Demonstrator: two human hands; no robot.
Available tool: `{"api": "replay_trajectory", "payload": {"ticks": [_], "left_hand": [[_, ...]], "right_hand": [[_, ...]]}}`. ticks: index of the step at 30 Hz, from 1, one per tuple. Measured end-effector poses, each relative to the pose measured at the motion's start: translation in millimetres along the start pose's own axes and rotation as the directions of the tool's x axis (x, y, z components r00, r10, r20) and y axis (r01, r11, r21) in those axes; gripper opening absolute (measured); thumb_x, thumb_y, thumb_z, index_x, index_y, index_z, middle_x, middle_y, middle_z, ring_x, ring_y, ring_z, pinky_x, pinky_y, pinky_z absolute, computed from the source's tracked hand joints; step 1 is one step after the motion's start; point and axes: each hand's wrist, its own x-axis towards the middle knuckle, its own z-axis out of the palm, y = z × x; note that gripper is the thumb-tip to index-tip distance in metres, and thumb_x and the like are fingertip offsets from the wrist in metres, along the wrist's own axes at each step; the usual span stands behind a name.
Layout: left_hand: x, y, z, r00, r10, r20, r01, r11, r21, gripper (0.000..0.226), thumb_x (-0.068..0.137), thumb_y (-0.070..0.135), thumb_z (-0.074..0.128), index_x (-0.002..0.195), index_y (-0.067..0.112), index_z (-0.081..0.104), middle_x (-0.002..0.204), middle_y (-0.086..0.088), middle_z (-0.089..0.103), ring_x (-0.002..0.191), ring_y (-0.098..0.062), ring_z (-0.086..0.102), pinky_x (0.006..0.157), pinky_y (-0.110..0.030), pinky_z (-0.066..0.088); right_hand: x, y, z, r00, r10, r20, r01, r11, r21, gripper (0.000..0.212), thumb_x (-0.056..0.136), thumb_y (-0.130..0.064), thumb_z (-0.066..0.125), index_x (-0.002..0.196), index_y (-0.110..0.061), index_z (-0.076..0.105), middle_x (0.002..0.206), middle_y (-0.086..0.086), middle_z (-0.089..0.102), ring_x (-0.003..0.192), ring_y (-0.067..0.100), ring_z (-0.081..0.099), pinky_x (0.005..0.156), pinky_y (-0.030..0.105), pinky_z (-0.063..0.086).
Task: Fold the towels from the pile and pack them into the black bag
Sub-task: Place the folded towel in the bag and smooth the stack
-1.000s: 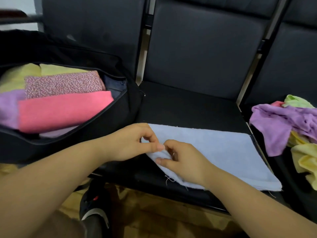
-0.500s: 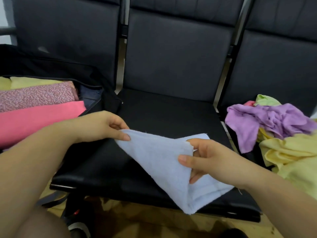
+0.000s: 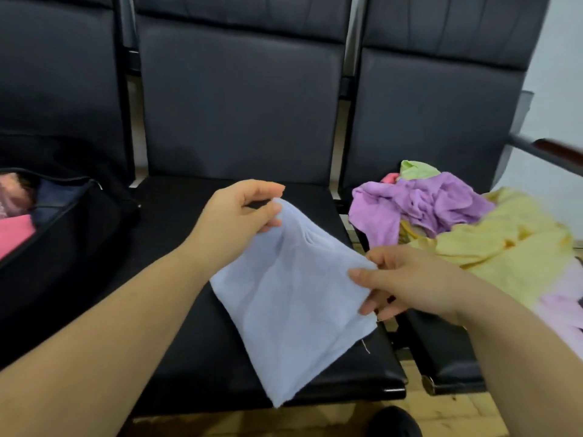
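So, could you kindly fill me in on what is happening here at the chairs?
A person is folding a light blue towel above the middle chair seat, the left hand pinching its upper corner and the right hand gripping its right edge. Unfolded towels sit in a pile on the right seat, and the open black bag on the left holds folded ones.

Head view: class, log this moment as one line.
left hand: pinches blue towel | right hand: pinches towel | towel: lifted over seat | black bag: open
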Motion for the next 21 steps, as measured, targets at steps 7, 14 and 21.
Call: {"api": "replay_trajectory", "payload": {"ticks": [7,14,21], "left_hand": [[-5.3,-54.9,-2.8,0.922,-0.378,0.085,0.264,0.774,0.576,0.058,0.087,0.038,0.065,0.139,0.026,0.043,0.139,0.001,0.046,0.120,-0.016,0.050,0.098,-0.031,0.042],[-21.4,-60.0,-25.5,0.767,-0.618,0.171,0.352,0.628,0.694,0.034,0.083,0.036,0.071,0.108,0.018,0.058,0.095,0.002,0.060,0.087,-0.016,0.061,0.070,-0.027,0.052],[-57.0,-36.7,-49.6,0.921,-0.327,0.211,0.072,0.676,0.733,0.023,0.082,0.057,0.061,0.088,0.035,0.058,0.090,0.014,0.062,0.083,-0.002,0.058,0.075,-0.023,0.048]], "right_hand": [[34.6,36.8,0.0,0.905,0.426,0.016,-0.423,0.901,-0.097,0.053,0.089,-0.048,0.060,0.116,-0.002,0.054,0.084,0.012,0.065,0.058,0.017,0.064,0.051,0.025,0.054],[47.4,43.5,29.0,0.953,0.152,-0.263,-0.148,0.988,0.038,0.060,0.090,-0.013,0.063,0.143,-0.011,0.034,0.107,0.013,0.065,0.075,0.018,0.064,0.062,0.024,0.053],[20.4,31.5,54.8,0.916,-0.348,-0.202,0.271,0.904,-0.330,0.035,0.086,-0.039,0.066,0.119,-0.033,0.055,0.111,-0.015,0.059,0.103,0.002,0.053,0.094,0.024,0.044]]}}
